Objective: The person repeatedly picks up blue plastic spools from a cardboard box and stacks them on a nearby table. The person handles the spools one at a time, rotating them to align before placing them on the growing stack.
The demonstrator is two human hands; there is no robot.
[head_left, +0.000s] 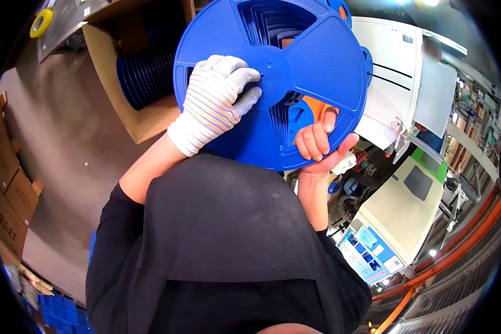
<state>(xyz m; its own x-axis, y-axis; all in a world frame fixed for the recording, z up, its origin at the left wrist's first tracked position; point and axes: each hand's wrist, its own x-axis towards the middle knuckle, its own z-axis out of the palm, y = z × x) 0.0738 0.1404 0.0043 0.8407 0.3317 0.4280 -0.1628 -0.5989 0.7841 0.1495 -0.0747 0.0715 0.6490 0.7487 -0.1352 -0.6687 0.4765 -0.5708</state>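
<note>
A large blue spoked reel (pixel 328 61) fills the space in front of my chest, its flat face toward me. Through its cut-out windows show the edges of several like reels stacked behind it. My left hand (pixel 217 100), in a striped white knit glove, lies on the left part of the face with fingers curled in beside the hub; its thumb is hidden. My bare right hand (pixel 320 142) grips the lower right rim, fingers hooked through the window and thumb outside. Something orange (pixel 315 107) shows through that window behind the front reel.
To the left, an open cardboard box (pixel 108 78) holds a row of dark blue reels (pixel 145 78). A yellow tape roll (pixel 41 23) lies on a grey table (pixel 67 25). Cartons (pixel 8 214) line the far left. On the right stand a white machine (pixel 387 50) and a beige-green machine (pixel 392 209).
</note>
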